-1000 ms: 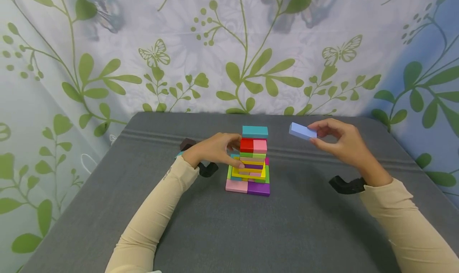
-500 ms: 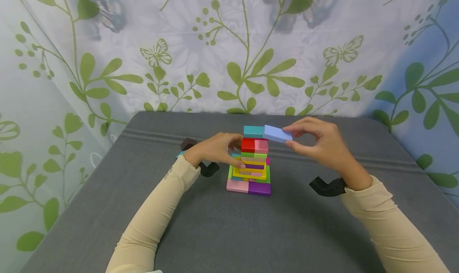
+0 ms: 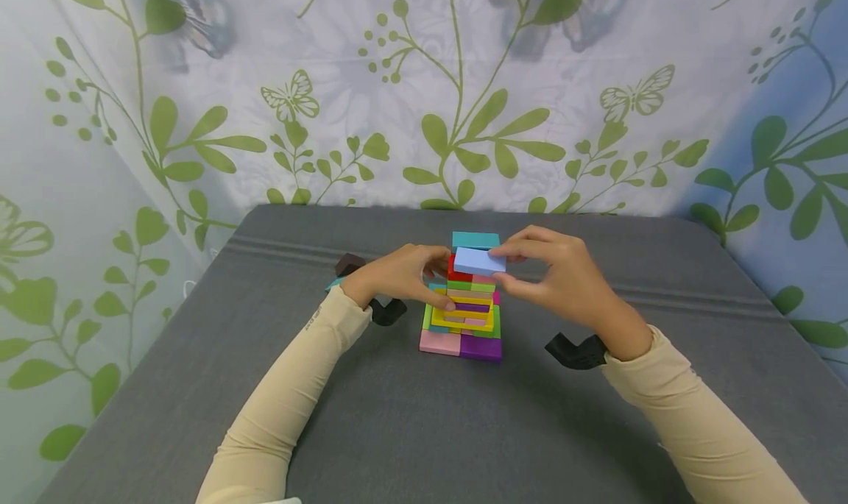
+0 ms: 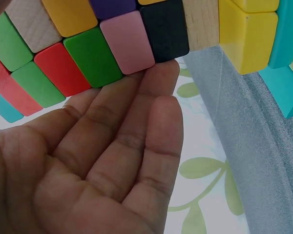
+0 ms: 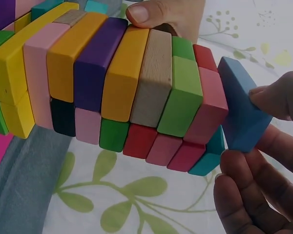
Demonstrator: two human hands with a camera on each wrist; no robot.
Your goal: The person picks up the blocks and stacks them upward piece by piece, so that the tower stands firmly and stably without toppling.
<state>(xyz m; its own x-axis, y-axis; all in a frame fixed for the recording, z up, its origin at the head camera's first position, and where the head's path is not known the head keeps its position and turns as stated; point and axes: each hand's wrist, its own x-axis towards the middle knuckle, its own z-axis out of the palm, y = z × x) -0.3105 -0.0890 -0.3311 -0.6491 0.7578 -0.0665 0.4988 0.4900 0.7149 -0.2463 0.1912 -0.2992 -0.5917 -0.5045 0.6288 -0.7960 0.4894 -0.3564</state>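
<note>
A tall tower of coloured wooden blocks [image 3: 470, 305] stands on the grey cloth, capped by a teal block [image 3: 475, 240]. My left hand [image 3: 404, 272] is at its left side, thumb at the front edge. In the left wrist view its fingers [image 4: 136, 129] lie nearly straight, tips right at the pink and black block ends. My right hand [image 3: 553, 276] pinches a light blue block [image 3: 478, 262] between thumb and fingers. That block overlaps the tower's upper front in the head view. The right wrist view shows the blue block [image 5: 241, 105] close against the tower's top end.
The tower's base is wider, with pink [image 3: 440, 343] and purple [image 3: 481, 347] blocks at its front. Behind the left wrist lies a dark brown block [image 3: 349, 263] with a teal one beside it. A leaf-patterned curtain [image 3: 371, 121] hangs behind the grey table [image 3: 424, 430].
My right hand has carried the light blue block leftward from the right side to the upper front of the tower. My left hand has stayed at the tower's side.
</note>
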